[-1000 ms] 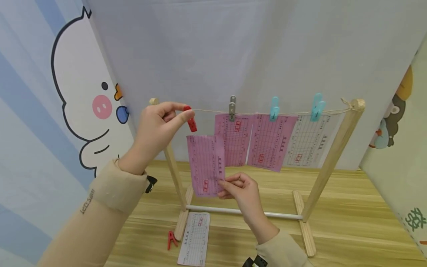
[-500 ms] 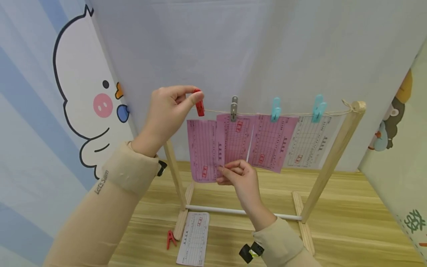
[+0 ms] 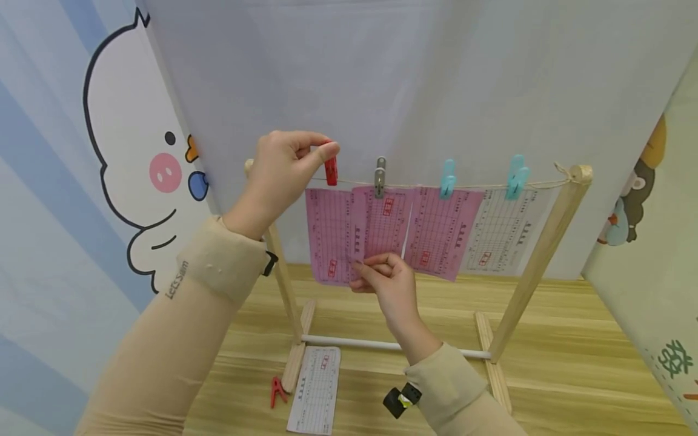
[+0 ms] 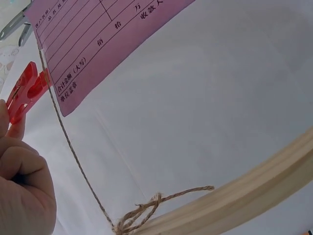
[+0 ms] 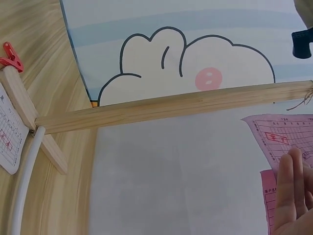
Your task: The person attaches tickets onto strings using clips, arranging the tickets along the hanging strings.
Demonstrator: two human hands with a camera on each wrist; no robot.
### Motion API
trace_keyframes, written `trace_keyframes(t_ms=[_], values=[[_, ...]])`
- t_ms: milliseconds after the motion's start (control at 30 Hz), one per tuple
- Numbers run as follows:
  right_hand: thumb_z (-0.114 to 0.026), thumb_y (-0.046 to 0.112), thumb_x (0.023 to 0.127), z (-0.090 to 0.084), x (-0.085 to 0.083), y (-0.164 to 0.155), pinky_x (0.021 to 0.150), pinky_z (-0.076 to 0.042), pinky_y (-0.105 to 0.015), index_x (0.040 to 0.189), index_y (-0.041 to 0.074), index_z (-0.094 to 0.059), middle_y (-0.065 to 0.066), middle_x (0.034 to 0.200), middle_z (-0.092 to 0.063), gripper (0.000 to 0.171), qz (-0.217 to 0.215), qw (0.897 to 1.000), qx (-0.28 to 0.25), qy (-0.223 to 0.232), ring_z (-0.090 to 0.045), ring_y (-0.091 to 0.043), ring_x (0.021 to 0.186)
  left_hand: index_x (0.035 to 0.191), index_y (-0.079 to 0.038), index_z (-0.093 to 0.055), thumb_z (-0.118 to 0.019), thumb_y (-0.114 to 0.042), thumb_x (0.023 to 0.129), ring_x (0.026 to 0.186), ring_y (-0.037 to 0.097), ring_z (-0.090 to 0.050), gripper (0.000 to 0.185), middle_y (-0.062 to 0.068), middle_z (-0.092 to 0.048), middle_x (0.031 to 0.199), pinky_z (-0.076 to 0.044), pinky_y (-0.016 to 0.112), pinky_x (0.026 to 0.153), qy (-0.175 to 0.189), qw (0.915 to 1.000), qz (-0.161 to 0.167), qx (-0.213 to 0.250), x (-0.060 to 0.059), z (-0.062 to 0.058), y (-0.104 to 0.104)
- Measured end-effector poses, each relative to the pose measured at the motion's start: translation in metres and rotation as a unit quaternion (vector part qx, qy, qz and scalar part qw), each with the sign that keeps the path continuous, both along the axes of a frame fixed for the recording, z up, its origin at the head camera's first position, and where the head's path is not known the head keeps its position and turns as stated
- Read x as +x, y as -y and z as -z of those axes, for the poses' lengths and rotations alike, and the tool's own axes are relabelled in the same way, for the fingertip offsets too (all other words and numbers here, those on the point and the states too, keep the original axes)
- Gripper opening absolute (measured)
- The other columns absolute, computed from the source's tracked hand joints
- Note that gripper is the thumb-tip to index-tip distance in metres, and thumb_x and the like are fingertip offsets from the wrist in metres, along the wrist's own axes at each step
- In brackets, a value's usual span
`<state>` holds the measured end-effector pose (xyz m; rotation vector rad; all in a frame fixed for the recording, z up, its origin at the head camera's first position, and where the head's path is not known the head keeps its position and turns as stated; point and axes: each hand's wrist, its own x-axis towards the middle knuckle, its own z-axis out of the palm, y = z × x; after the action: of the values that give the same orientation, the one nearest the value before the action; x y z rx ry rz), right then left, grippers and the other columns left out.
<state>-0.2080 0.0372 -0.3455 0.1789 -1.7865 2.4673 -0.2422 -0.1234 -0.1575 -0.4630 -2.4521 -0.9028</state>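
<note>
Left hand (image 3: 283, 166) up at the twine line (image 3: 480, 184): thumb and forefinger pinch the red clip (image 3: 331, 171), which sits on the line at the top edge of the leftmost pink slip (image 3: 329, 233). Right hand (image 3: 389, 284) lower, fingers curled, pinching that slip's bottom right corner. Further right on the line: grey clip (image 3: 379, 177), two teal clips (image 3: 448, 178), more slips. On the near surface (image 3: 572, 363), left: spare red clip (image 3: 277, 392), white slip (image 3: 315, 390).
</note>
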Motion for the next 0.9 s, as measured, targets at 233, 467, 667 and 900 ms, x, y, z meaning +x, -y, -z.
trace_keyframes(t_ms=[233, 467, 667, 900], values=[[-0.063, -0.004, 0.093, -0.004, -0.001, 0.001, 0.065, -0.06, -0.03, 0.097, -0.007, -0.057, 0.003, 0.07, -0.07, 0.009, 0.002, 1.0, 0.001, 0.006, -0.068, -0.009, 0.058, 0.11, -0.014, -0.077, -0.065, -0.04, 0.096, 0.043, 0.01, -0.03, 0.032, -0.006, -0.036, 0.048, -0.023, 0.032, 0.054, 0.007, 0.9999, 0.004, -0.007, -0.002, 0.005, 0.001], [-0.064, -0.002, 0.093, -0.004, -0.002, 0.001, 0.064, -0.059, -0.028, 0.099, -0.008, -0.056, 0.003, 0.069, -0.07, 0.011, -0.003, 1.0, -0.003, 0.005, -0.068, -0.009, 0.057, 0.109, -0.01, -0.077, -0.064, -0.035, 0.097, 0.04, 0.008, -0.022, 0.031, -0.006, -0.032, 0.045, -0.019, 0.024, 0.043, 0.008, 0.9994, 0.035, -0.005, -0.003, 0.011, 0.001], [-0.063, -0.003, 0.094, -0.002, -0.003, 0.001, 0.063, -0.059, -0.028, 0.1, -0.009, -0.056, 0.004, 0.068, -0.069, 0.011, -0.006, 1.0, 0.004, 0.008, -0.067, -0.008, 0.056, 0.11, -0.007, -0.076, -0.065, -0.032, 0.096, 0.042, 0.007, -0.021, 0.03, -0.004, -0.032, 0.046, -0.023, 0.024, 0.044, 0.012, 0.9989, 0.046, -0.005, -0.004, 0.014, 0.0], [-0.063, -0.003, 0.093, -0.004, -0.004, -0.001, 0.062, -0.059, -0.029, 0.1, -0.007, -0.057, 0.004, 0.067, -0.07, 0.01, -0.006, 1.0, 0.004, 0.012, -0.067, -0.009, 0.055, 0.11, -0.009, -0.076, -0.064, -0.033, 0.097, 0.04, 0.007, -0.022, 0.03, -0.003, -0.038, 0.044, -0.022, 0.024, 0.042, 0.012, 0.9986, 0.046, -0.024, -0.005, 0.015, -0.001]])
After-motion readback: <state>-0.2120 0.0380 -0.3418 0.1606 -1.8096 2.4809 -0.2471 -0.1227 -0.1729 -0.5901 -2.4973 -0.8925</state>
